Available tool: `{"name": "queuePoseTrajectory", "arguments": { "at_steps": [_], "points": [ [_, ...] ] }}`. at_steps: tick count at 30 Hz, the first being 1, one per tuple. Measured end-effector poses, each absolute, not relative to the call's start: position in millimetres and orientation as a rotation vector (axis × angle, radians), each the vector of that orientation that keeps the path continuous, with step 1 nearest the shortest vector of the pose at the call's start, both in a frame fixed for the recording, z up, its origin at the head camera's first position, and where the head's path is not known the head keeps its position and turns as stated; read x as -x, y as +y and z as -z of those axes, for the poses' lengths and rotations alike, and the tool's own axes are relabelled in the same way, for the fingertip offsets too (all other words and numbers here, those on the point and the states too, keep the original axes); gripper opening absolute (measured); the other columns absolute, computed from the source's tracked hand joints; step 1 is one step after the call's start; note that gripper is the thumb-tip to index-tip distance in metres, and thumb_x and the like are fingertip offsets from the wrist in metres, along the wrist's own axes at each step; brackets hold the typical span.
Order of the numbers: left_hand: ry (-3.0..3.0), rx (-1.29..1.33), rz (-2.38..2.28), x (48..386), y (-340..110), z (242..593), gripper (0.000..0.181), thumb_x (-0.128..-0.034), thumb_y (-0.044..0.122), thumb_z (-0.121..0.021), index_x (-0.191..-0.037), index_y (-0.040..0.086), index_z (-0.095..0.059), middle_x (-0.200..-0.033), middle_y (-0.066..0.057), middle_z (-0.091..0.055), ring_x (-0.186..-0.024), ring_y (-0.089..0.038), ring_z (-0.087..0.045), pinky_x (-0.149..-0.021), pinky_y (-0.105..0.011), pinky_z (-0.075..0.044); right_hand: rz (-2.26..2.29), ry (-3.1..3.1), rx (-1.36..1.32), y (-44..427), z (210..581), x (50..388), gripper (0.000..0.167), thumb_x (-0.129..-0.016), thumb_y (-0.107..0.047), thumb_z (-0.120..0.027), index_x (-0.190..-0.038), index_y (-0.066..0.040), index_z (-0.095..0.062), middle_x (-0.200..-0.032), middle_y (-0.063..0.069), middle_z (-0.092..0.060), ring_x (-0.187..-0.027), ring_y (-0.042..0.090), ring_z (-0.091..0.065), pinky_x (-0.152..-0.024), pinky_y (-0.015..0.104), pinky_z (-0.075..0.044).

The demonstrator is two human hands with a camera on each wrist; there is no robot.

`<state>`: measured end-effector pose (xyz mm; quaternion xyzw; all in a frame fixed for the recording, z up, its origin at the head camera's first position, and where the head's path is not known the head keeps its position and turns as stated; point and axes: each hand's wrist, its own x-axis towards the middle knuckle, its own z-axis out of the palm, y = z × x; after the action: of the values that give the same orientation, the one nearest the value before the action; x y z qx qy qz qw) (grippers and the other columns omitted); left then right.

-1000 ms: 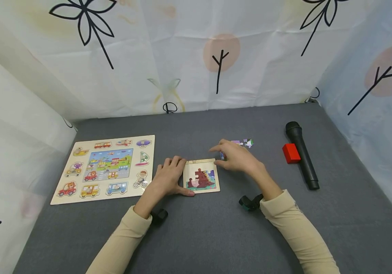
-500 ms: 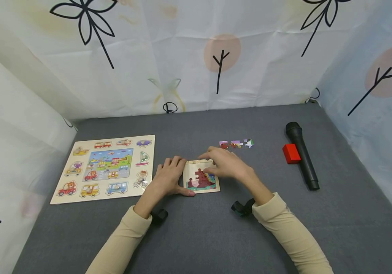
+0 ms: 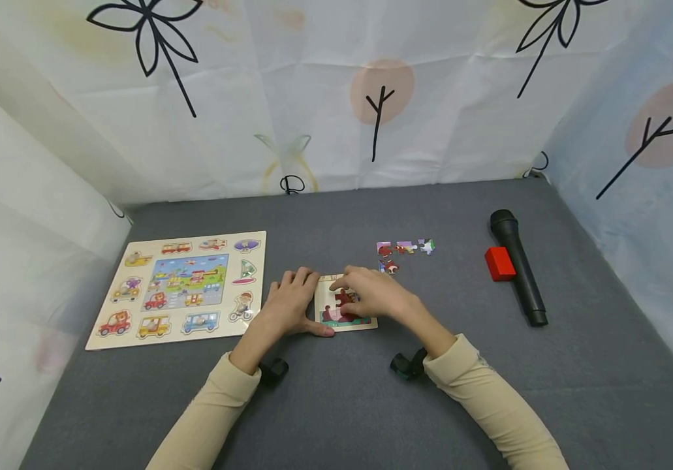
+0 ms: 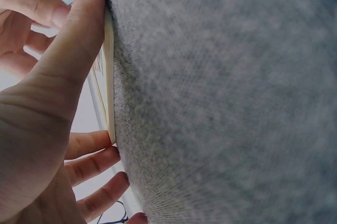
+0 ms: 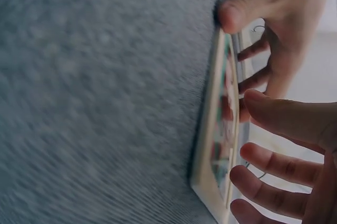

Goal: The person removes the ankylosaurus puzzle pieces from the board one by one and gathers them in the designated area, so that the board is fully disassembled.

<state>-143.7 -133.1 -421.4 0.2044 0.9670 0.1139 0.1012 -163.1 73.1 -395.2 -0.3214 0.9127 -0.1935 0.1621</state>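
Note:
A small square wooden jigsaw board [image 3: 343,324] lies on the grey table, partly filled with reddish-brown and green pieces. My left hand [image 3: 289,303] holds it at its left side, thumb along the near edge and a fingertip at the far corner, seen also in the left wrist view. Over the board hovers my right hand [image 3: 377,294], its index finger and thumb spread above the pieces. In the right wrist view its fingers [image 5: 271,195] are apart, with no piece visible between them. Several loose jigsaw pieces [image 3: 406,247] lie beyond it.
A large wooden vehicle puzzle [image 3: 189,287] lies flat at the left. On the right, a red block [image 3: 500,264] touches a black microphone [image 3: 521,267]. White printed cloth [image 3: 313,98] walls off the back and both sides.
My right hand has come from the loose pieces, leftward and nearer, to over the jigsaw board, uncovering the loose pieces. My left hand has stayed in place.

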Motion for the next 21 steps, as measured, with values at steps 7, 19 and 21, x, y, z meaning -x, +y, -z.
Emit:
{"name": "queuePoseTrajectory", "arguments": {
  "at_steps": [7, 19, 21],
  "points": [
    [2.866, -0.610, -0.332, 144.0, -133.4, 422.1, 0.108, -0.0646, 0.065, -0.088, -0.146, 0.008, -0.047, -0.144, -0.014, -0.048, -0.128, -0.040, -0.046, -0.095, -0.058, -0.044, 0.485, 2.635, 0.914, 70.3, 400.9, 162.4, 0.037, -0.090, -0.021, -0.080, -0.125, -0.014, -0.074, -0.107, 0.006, -0.066, -0.080, 0.013, -0.052, -0.064, 0.026, -0.045],
    [2.856, -0.607, -0.332, 144.6, -133.2, 422.0, 0.107, -0.0654, 0.065, -0.088, -0.146, 0.008, -0.047, -0.144, -0.014, -0.048, -0.130, -0.040, -0.045, -0.096, -0.059, -0.043, 0.473, 2.650, 0.926, 69.5, 401.7, 160.9, 0.024, -0.089, -0.019, -0.081, -0.112, -0.013, -0.077, -0.097, 0.006, -0.064, -0.077, 0.012, -0.050, -0.062, 0.026, -0.043],
    [2.857, -0.608, -0.331, 144.6, -133.1, 422.1, 0.107, -0.0656, 0.065, -0.088, -0.146, 0.008, -0.047, -0.144, -0.014, -0.048, -0.129, -0.040, -0.045, -0.096, -0.059, -0.043, 0.472, 2.654, 0.913, 69.0, 402.4, 160.9, 0.026, -0.088, -0.020, -0.082, -0.113, -0.012, -0.076, -0.099, 0.006, -0.065, -0.078, 0.012, -0.051, -0.063, 0.026, -0.044]
  ]
}}
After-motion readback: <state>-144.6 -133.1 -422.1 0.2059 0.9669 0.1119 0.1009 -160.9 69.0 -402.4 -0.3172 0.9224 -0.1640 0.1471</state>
